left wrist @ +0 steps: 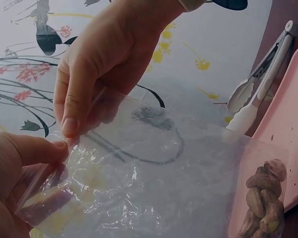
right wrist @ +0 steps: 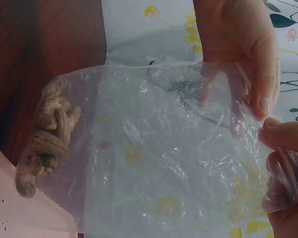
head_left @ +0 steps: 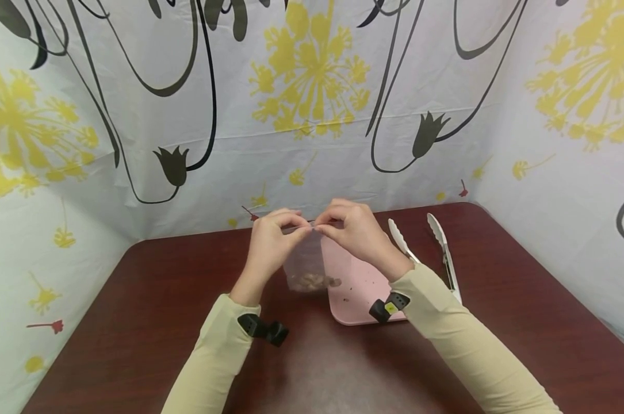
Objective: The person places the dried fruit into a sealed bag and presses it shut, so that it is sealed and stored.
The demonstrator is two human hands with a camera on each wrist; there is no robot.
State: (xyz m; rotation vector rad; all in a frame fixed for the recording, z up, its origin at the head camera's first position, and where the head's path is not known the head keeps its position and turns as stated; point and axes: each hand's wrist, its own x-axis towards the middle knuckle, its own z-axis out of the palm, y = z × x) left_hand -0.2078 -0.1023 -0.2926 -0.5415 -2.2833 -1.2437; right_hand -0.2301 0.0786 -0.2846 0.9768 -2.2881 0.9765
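A clear plastic zip bag (head_left: 303, 261) hangs by its top edge between both hands, over the table beside the tray. Brown, curved nuts that look like cashews (right wrist: 52, 139) are gathered at its bottom. My left hand (head_left: 272, 241) pinches the top edge between thumb and fingers. Close beside it, my right hand (head_left: 357, 230) pinches the same edge, the two sets of fingertips almost meeting. In the left wrist view the right hand (left wrist: 107, 59) comes in from above, its thumb on the bag's rim. Whether the seal is closed cannot be made out.
A pink tray (head_left: 355, 287) with small dark crumbs lies right of the bag, partly under the right arm. White-tipped tongs (head_left: 448, 259) lie spread at the tray's right side. The dark red table (head_left: 187, 287) ends at a patterned cloth wall (head_left: 229, 115).
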